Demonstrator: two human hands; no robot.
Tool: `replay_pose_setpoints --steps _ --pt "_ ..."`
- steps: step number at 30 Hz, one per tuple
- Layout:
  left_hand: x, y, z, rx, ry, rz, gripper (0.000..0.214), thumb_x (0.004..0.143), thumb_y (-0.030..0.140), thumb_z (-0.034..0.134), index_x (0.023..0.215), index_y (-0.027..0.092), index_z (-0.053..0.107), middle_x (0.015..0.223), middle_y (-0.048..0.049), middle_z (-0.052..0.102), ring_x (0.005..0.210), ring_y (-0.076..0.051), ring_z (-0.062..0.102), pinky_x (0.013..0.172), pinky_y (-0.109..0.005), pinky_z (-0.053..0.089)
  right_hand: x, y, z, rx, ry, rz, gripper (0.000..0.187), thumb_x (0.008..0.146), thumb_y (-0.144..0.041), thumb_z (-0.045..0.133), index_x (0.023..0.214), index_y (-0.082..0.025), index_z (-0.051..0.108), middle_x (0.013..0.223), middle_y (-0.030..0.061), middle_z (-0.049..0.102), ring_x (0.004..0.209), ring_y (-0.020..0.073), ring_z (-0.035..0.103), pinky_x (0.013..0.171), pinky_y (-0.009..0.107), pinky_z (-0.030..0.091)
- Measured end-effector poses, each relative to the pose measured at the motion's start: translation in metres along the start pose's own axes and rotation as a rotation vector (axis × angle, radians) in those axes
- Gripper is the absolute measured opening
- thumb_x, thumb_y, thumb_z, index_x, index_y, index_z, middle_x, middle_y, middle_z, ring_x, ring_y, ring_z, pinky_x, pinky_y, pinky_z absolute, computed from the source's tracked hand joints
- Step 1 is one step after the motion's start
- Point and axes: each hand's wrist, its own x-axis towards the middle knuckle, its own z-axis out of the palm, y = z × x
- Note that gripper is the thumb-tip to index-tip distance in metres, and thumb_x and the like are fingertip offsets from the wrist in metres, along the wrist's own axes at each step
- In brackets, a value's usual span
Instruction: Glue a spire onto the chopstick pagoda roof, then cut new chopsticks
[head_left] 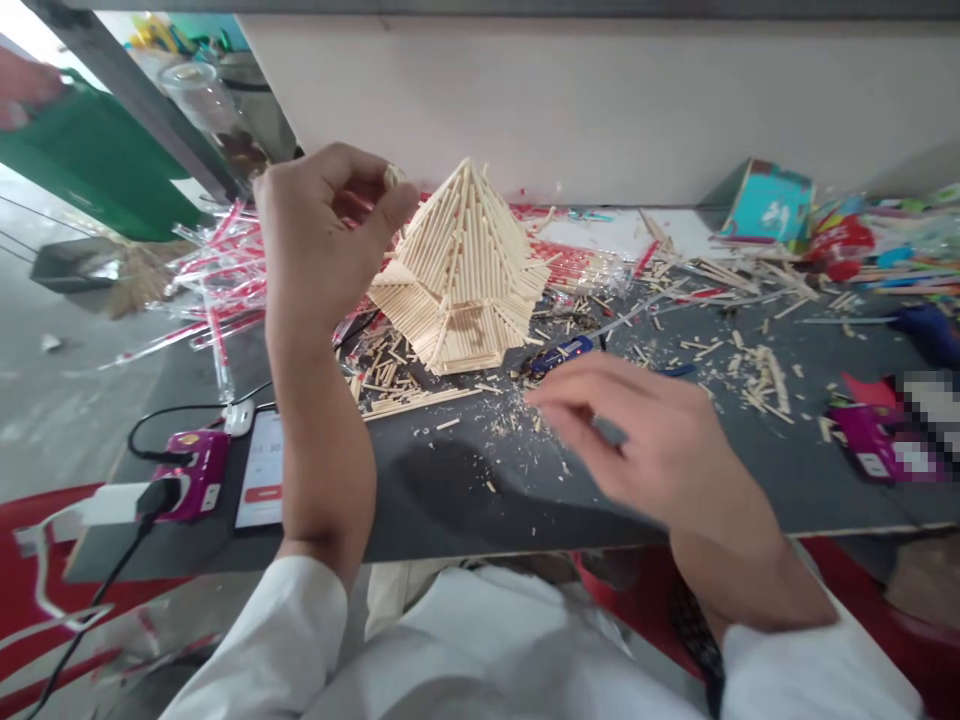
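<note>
Lower left, a magenta socket block (193,470) and phone (260,455) sit near the desk (457,520) edge. Upper left, the left hand (326,225) pinches a small pale piece (394,177). Centre, the stick-built house model (466,240) stands among scraps (386,375), bare surface reaching the front edge. A blue-handled tool (561,355) lies near the right hand (637,430); whether its bunched grip holds anything, I cannot tell.

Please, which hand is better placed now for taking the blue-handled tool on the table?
Probably the right hand: it is near the blue-handled tool, with nothing visibly held. The left hand is farther away, pinching a small pale piece.
</note>
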Motion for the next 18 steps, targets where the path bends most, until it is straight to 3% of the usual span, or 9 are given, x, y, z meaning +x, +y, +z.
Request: replay_pose_setpoints --steps 2,5,9,13,18 --pt "0.000 -0.002 0.000 0.005 -0.006 -0.001 0.013 0.086 0.031 0.083 0.093 0.021 0.081 0.076 -0.0010 0.075 0.063 -0.013 0.067 0.054 -0.027 0.049 -0.007 0.044 0.012 -0.185 -0.028 0.256 0.019 0.104 -0.029 0.052 0.108 -0.021 0.069 0.105 0.0078 0.073 0.087 0.0203 0.070 0.079 0.035 0.056" --pt "-0.001 -0.002 0.002 0.027 0.007 0.010 0.017 0.084 0.032 0.085 0.093 0.018 0.080 0.074 -0.0018 0.074 0.062 -0.013 0.066 0.055 -0.027 0.048 -0.019 0.100 0.031 -0.457 -0.175 0.607 0.052 0.100 -0.053 0.056 0.123 -0.007 0.064 0.115 0.0244 0.067 0.109 0.0398 0.067 0.091 0.052 0.054" --pt "-0.003 0.000 0.004 0.012 -0.021 0.005 0.014 0.083 0.028 0.085 0.091 0.017 0.080 0.073 -0.0008 0.072 0.061 -0.011 0.063 0.055 -0.025 0.047 -0.025 0.128 0.050 -0.543 -0.316 0.698 0.077 0.091 -0.069 0.061 0.128 -0.002 0.060 0.119 0.0294 0.066 0.116 0.0473 0.063 0.100 0.057 0.049" --pt "-0.004 0.001 0.003 0.005 -0.037 -0.014 0.013 0.083 0.024 0.084 0.093 0.018 0.081 0.074 -0.0004 0.073 0.063 -0.011 0.064 0.058 -0.024 0.049 -0.022 0.132 0.052 -0.543 -0.347 0.774 0.069 0.089 -0.058 0.068 0.124 0.000 0.060 0.114 0.0292 0.066 0.114 0.0442 0.064 0.094 0.050 0.051" --pt "-0.002 -0.003 0.002 0.010 -0.009 -0.020 0.013 0.081 0.021 0.084 0.093 0.018 0.082 0.071 0.0002 0.072 0.060 -0.011 0.065 0.056 -0.023 0.047 -0.023 0.139 0.040 -0.523 -0.379 0.806 0.036 0.091 -0.046 0.062 0.097 -0.010 0.066 0.095 0.0230 0.068 0.101 0.0383 0.066 0.086 0.044 0.052"
